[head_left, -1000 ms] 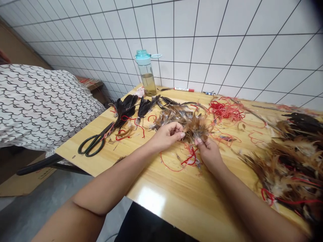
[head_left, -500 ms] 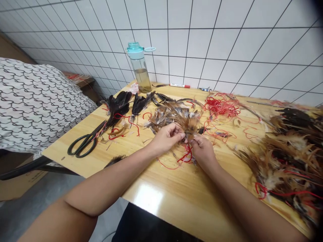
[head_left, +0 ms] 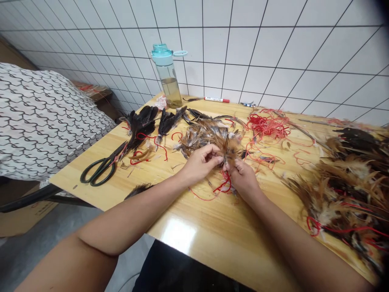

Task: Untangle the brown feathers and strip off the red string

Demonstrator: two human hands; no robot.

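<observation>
Both hands meet at a small bunch of brown feathers (head_left: 231, 148), its tips pointing away from me. My left hand (head_left: 204, 163) pinches the bunch near its base from the left, thumb against fingers. From the right, my right hand (head_left: 243, 175) grips the base too, its fingers closed. A red string (head_left: 224, 183) hangs below the bunch onto the table; whether it is tied around the quills is hidden by my fingers. Just behind lies a loose pile of brown and grey feathers (head_left: 199, 136).
Black-handled scissors (head_left: 99, 170) and dark feather bunches (head_left: 141, 123) lie left on the wooden table (head_left: 212, 231). A water bottle (head_left: 168, 79) and a red marker (head_left: 216, 99) are near the tiled wall. Tangled red string (head_left: 267, 125) lies behind right; many tied feathers (head_left: 358, 178) are heaped at right.
The view has shifted slightly, so the bottle and wall lines sit a little higher. Both hands keep hold of the feather bunch, with only small finger movements at its base.
</observation>
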